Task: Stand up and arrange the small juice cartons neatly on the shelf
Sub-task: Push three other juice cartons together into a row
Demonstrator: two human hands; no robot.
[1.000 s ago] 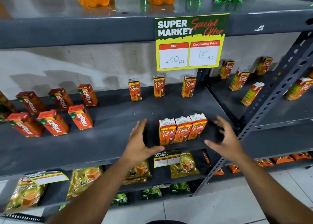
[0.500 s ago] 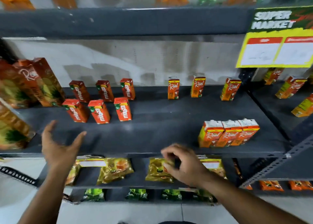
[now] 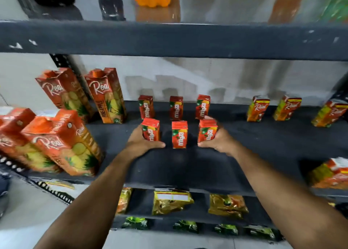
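Several small red Maaza juice cartons stand upright in two rows on the dark shelf point(image 3: 188, 166). The front row has a left carton point(image 3: 150, 129), a middle carton point(image 3: 179, 134) and a right carton point(image 3: 207, 130). My left hand point(image 3: 140, 145) wraps the left carton from its outer side. My right hand point(image 3: 221, 141) grips the right carton the same way. The middle carton stands free between them. Behind are three more Maaza cartons point(image 3: 176, 108).
Tall Real pineapple cartons point(image 3: 106, 96) lean at the left, with more point(image 3: 62, 141) at the front left edge. Small Real cartons point(image 3: 258, 108) stand at the back right and front right point(image 3: 331, 173). Bottles sit on the shelf above; packets lie on the shelves below.
The view has swung left from the Real cartons to the Maaza group. Both hands, empty and apart before, have reached onto the shelf and closed on the outer front cartons.
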